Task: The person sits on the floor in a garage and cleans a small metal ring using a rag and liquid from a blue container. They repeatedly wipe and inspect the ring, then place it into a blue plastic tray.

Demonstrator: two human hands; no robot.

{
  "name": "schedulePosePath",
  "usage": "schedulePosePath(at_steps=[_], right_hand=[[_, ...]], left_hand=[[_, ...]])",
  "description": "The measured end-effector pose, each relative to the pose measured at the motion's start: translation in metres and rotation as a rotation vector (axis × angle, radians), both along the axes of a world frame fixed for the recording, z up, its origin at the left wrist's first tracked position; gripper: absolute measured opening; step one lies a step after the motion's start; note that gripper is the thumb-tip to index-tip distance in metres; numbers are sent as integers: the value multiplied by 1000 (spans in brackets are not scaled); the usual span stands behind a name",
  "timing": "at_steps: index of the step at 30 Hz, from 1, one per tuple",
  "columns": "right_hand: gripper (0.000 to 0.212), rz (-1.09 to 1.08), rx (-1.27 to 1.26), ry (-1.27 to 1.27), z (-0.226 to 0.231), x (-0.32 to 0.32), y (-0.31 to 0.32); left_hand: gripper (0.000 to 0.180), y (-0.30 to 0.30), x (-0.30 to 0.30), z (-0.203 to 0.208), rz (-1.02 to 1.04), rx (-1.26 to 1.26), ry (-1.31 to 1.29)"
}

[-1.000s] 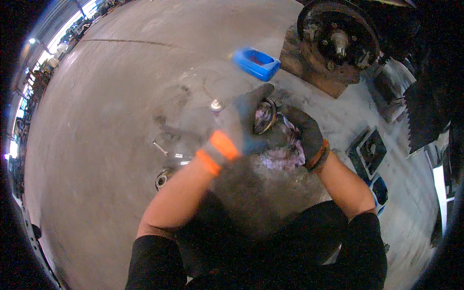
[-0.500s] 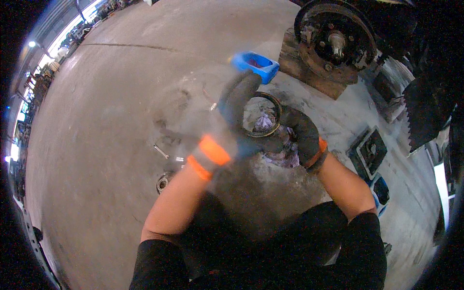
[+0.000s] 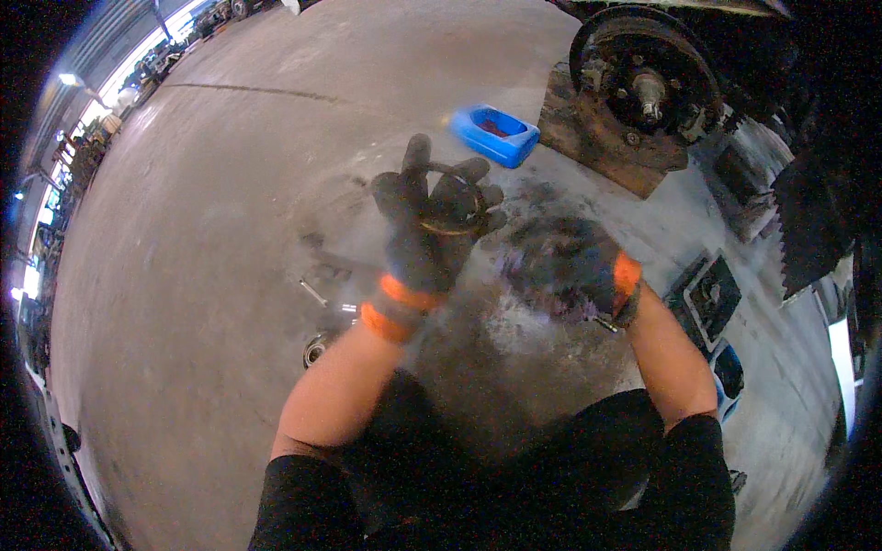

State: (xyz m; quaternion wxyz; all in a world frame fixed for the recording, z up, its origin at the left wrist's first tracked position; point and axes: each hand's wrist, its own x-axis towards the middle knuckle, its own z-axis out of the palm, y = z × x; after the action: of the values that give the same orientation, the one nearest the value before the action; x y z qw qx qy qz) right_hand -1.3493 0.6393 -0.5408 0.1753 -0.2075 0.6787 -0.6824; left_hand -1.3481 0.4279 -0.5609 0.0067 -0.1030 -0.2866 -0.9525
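My left hand [image 3: 423, 216], in a dark glove with an orange cuff, is turned palm up with its fingers spread. A thin dark ring [image 3: 450, 230] with a yellowish lower edge rests across that palm and fingers, held there. To its right, my right hand [image 3: 565, 262], gloved the same way, is smeared by motion. It is closed over a purplish rag [image 3: 574, 308], mostly hidden beneath the glove. Beyond both hands, a blue cut-open container [image 3: 496, 138] with something dark red inside stands on the floor.
A wheel hub with brake parts [image 3: 648, 87] stands at the far right by a wooden board [image 3: 597, 151]. Dark trays [image 3: 712, 294] and a blue container [image 3: 729, 372] lie at right. A wrench [image 3: 313, 293] and a round metal part [image 3: 315, 350] lie left of my left forearm.
My left hand has turned palm up and moved slightly left with the ring, away from the rag. My right hand has let go of the ring and now covers the rag.
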Motion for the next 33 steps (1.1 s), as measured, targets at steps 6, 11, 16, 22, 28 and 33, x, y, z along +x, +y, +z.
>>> schedulePosePath(at_steps=[6,11,16,22,28,33], right_hand=[[40,-737,494,811,17,11,-21],[36,-641,590,965,-7,8,-68],[33,-579,428,591,8,15,-80],[29,-339,263,944,-1,6,-82],[27,-158,326,903,-13,-8,-59],[24,-233,415,766,24,10,-46]], left_hand=[[94,-3,-8,-13,-497,72,16],[82,4,-20,-7,-416,-148,11],[80,-13,-23,2,-579,-135,-51],[92,-18,-23,11,-675,63,-306],[96,-20,-20,2,-735,123,-313],[74,8,-12,16,-503,-79,-263]])
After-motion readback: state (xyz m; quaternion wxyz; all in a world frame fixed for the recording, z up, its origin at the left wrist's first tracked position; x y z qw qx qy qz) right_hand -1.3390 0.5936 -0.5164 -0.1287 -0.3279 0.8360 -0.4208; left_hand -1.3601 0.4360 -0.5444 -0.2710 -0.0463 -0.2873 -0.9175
